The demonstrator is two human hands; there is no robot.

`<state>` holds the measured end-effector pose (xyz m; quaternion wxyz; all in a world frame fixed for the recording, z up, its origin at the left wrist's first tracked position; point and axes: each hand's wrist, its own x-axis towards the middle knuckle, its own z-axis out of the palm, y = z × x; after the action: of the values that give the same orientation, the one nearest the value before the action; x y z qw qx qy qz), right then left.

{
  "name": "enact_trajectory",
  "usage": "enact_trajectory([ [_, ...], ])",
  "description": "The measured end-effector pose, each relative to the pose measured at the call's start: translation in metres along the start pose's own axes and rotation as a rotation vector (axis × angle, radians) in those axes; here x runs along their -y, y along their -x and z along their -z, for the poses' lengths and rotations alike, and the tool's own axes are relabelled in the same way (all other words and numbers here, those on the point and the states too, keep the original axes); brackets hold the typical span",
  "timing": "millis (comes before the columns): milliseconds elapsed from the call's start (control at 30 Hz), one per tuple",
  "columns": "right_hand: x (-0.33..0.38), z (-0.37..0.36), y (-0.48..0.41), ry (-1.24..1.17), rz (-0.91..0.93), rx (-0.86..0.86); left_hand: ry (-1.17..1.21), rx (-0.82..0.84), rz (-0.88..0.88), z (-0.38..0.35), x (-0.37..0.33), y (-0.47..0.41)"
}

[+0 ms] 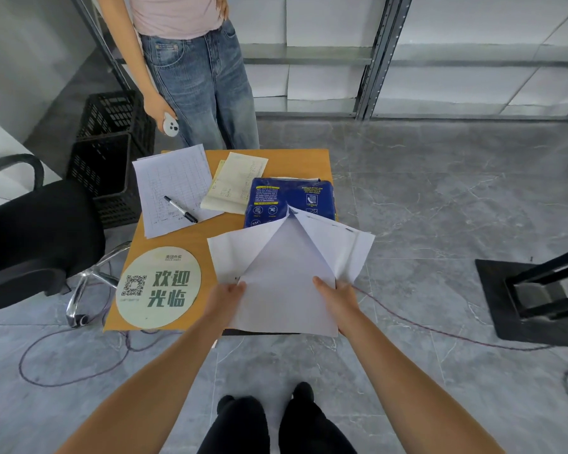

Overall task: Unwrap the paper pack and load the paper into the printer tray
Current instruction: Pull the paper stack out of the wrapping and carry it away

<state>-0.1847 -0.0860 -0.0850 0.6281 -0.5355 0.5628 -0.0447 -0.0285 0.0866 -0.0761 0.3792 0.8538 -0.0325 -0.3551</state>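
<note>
- Blue paper pack point(291, 199) at the table's point(295, 160) right edge; near end hidden under opened white wrapper flaps point(286, 257), label print too small to read.
- Left hand point(226, 298) and right hand point(340, 298) each pinch the white paper stack's point(286, 306) side edges.
- One marker point(181, 209), two loose sheets.
- Round sign point(159, 286) reads 欢迎光临.
</note>
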Motion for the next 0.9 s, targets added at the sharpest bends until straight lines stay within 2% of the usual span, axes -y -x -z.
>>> enact_trajectory([
  [267,-0.027,-0.013,0.045,-0.059,0.078,-0.055,-0.097,0.001,-0.098,0.021,0.035,0.03],
  [500,-0.049,-0.031,0.136,-0.132,0.084,-0.138,-0.1,0.039,-0.286,0.06,0.062,0.079],
  [667,-0.051,-0.051,0.204,-0.162,0.172,-0.19,-0.084,0.058,-0.364,0.101,0.077,0.118],
  [800,-0.047,-0.056,0.252,-0.131,0.286,-0.221,0.052,0.2,-0.335,0.13,0.099,0.14],
  [900,-0.042,-0.051,0.287,-0.151,0.344,-0.262,0.196,0.364,-0.302,0.145,0.086,0.155],
])
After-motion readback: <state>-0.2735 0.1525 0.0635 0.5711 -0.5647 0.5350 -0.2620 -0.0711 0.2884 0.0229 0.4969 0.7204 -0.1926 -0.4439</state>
